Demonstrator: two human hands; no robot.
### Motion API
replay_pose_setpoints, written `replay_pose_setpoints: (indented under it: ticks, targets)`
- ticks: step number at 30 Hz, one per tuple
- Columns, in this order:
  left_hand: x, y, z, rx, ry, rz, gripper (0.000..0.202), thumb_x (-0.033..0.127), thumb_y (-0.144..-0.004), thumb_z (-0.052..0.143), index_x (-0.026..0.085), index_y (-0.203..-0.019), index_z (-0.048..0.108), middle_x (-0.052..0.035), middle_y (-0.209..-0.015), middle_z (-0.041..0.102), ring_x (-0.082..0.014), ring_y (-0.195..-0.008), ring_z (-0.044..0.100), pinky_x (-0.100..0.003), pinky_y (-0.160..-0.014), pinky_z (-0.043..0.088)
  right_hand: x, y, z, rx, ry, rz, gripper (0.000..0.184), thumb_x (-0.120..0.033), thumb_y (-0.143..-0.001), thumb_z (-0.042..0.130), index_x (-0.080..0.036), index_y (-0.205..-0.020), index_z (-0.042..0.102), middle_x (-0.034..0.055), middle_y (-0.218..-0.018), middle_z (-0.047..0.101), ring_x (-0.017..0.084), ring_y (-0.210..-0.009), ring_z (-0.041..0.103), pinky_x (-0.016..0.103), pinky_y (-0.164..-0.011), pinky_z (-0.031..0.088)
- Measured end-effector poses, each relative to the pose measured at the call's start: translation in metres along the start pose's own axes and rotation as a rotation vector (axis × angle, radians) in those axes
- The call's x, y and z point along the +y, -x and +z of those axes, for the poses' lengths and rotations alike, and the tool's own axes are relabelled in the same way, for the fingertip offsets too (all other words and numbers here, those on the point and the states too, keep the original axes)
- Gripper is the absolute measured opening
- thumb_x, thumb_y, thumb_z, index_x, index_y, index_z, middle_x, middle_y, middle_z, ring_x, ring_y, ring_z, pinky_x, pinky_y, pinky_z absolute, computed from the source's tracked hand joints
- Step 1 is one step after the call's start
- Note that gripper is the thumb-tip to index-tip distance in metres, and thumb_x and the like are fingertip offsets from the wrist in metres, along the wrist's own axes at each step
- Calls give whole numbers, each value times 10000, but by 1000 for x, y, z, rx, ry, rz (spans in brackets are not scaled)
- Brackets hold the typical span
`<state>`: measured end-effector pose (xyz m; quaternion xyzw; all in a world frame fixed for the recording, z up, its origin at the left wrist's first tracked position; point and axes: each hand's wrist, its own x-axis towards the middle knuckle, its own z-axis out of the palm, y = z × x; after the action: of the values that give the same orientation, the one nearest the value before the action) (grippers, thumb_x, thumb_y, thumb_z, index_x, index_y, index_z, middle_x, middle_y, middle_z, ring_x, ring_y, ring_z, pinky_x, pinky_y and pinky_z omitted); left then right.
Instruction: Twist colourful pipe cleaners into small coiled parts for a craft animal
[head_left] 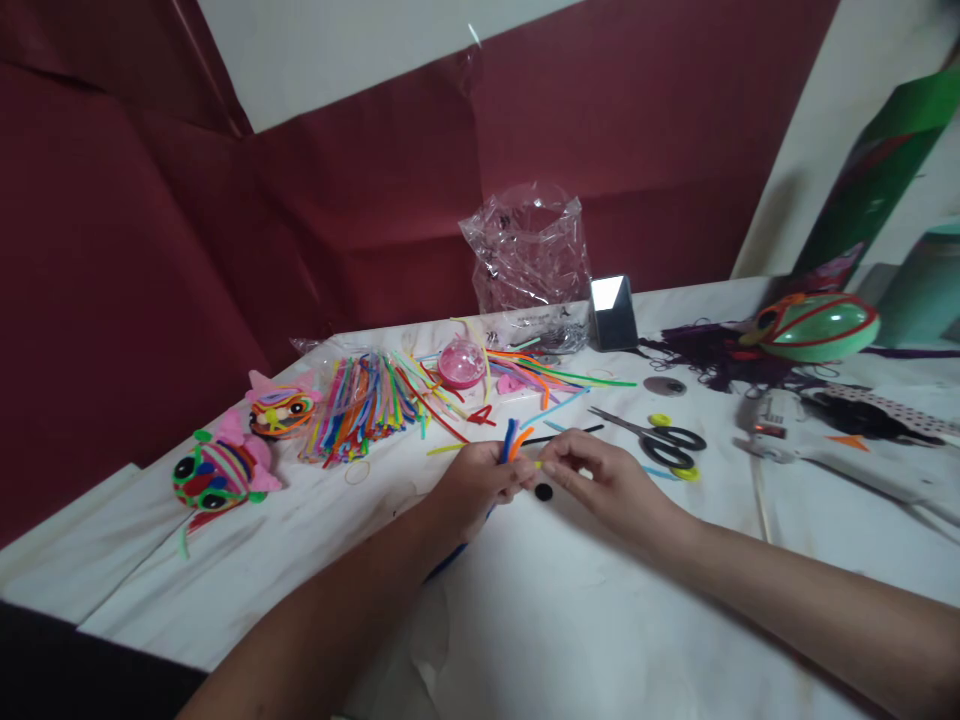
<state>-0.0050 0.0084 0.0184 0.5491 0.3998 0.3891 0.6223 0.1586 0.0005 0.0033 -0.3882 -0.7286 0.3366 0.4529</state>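
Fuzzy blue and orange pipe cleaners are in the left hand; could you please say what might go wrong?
The fuzzy blue pipe cleaner and fuzzy orange pipe cleaner could slip if the left hand loosens. The small round black disc, near the right hand, might be knocked away. The black-handled metal scissors, lying beyond it, could be bumped.

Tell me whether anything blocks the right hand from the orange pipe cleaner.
Nothing visible does; between the right hand and the orange pipe cleaner in the left hand shows only a small yellow piece; the black disc lies lower.
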Motion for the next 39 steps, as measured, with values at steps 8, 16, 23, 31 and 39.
replay_pose_setpoints:
  ticks: [8, 16, 23, 31, 39]
  targets:
    - [-6, -1, 2, 4, 108, -2, 309, 360, -592, 679, 122, -627, 486, 22, -572, 467, -20, -432, 291, -206, -421, 134, 0, 3, -5, 51, 433, -421, 144, -163, -842, 415, -178, -753, 528, 55, -698, 553, 164, -690, 480, 295, -614, 411]
    - [-8, 4, 10, -83, 214, -60, 276, 323, -612, 673, 121, -631, 486, 12, -566, 475, -24, -424, 305, -210, -415, 133, -2, 3, -10, 0, 855, -664, 199, -157, -848, 398, -127, -832, 594, 90, -689, 559, 187, -681, 428, 323, -621, 354]
    - [-10, 6, 19, -42, 301, 71, 228, 249, -622, 657, 123, -602, 468, 23, -542, 453, -32, -459, 318, -211, -457, 157, -5, 7, -6, 67, 872, -645, 200, -125, -825, 400, -140, -698, 553, 78, -624, 531, 173, -616, 399, 288, -578, 338]
    - [-9, 7, 23, -7, 315, 87, 251, 285, -601, 673, 121, -603, 482, 21, -560, 459, -34, -469, 319, -208, -460, 173, -1, 13, -1, 117, 871, -536, 178, -118, -810, 392, -151, -680, 508, 34, -570, 522, 135, -530, 461, 242, -516, 325]
    - [-6, 4, 14, 47, 280, 65, 244, 285, -632, 647, 126, -637, 462, 24, -569, 459, -21, -441, 305, -193, -435, 163, -19, 7, -7, -19, 566, -120, 287, -297, -874, 336, -170, -740, 557, 25, -611, 588, 129, -532, 525, 234, -514, 362]
